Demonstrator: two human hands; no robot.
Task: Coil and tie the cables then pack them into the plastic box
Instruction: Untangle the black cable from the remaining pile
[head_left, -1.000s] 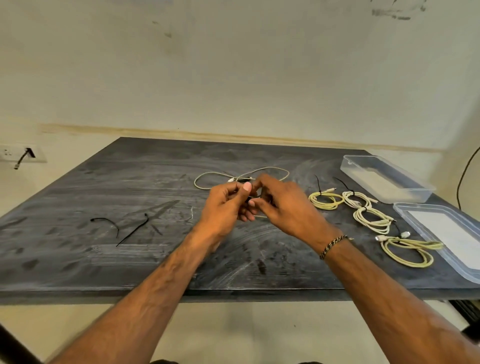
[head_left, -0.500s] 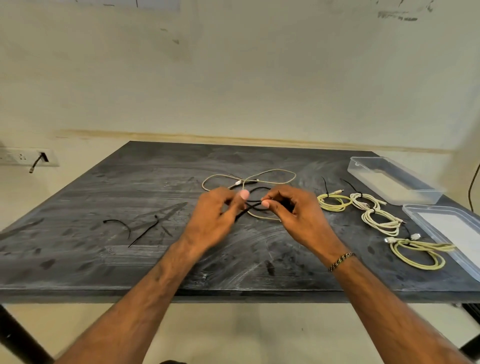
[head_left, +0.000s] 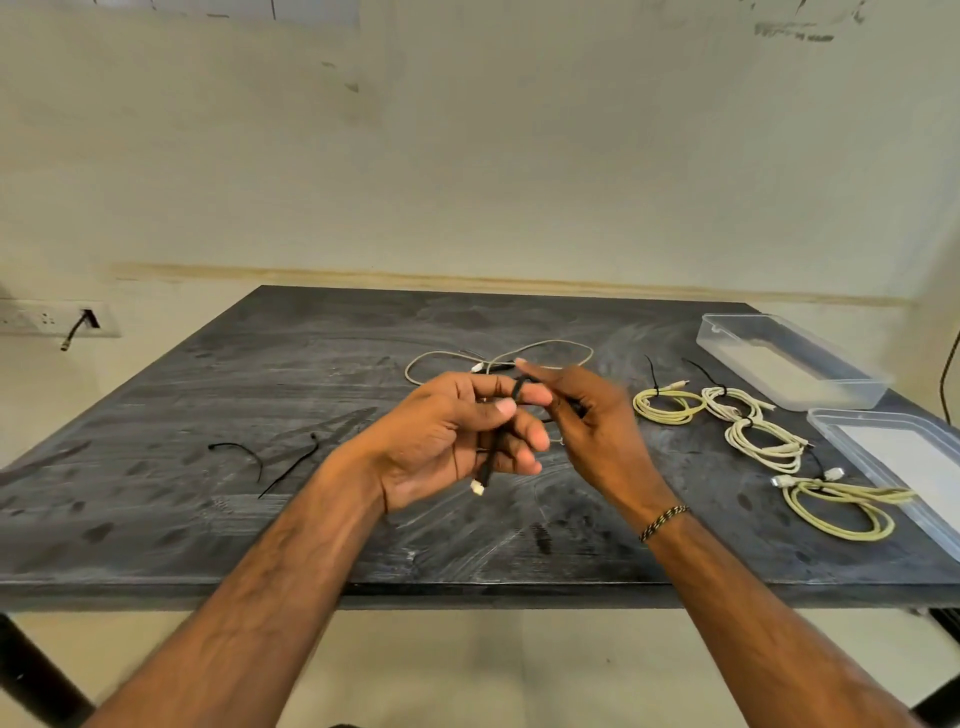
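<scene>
Black cable (head_left: 488, 457): a thin, matt, dark cord with a small pale connector hanging at its near end; it is held in the air over the middle of the worktop (head_left: 156, 519), between the two hands.
Handling: judged light, limp and springy; loops are likely to uncurl unless pinned at the crossing, so the best hold is on the gathered strands, not on the connector.
Left hand (head_left: 457, 441): its grip is clenched on the black cable, thumb pressing the cord against the curled fingers, one turn passing over the forefinger.
Right hand (head_left: 592, 431): its fingers are curled by the cable's far part; motion blur hides whether this grip actually pinches the cord.
Beige cable (head_left: 498, 358): a loose, uncoiled run lying on the worktop just beyond the hands.
Tied coils (head_left: 748, 441): four pale bundles, each cinched with a dark tie, in a row on the right.
Plastic box (head_left: 789, 369): clear, open, at the far right; nothing visible inside.
Lid (head_left: 893, 457): a clear tray-like piece on the near right, touching the nearest coil.
Spare ties (head_left: 270, 460): two black strips on the left.
</scene>
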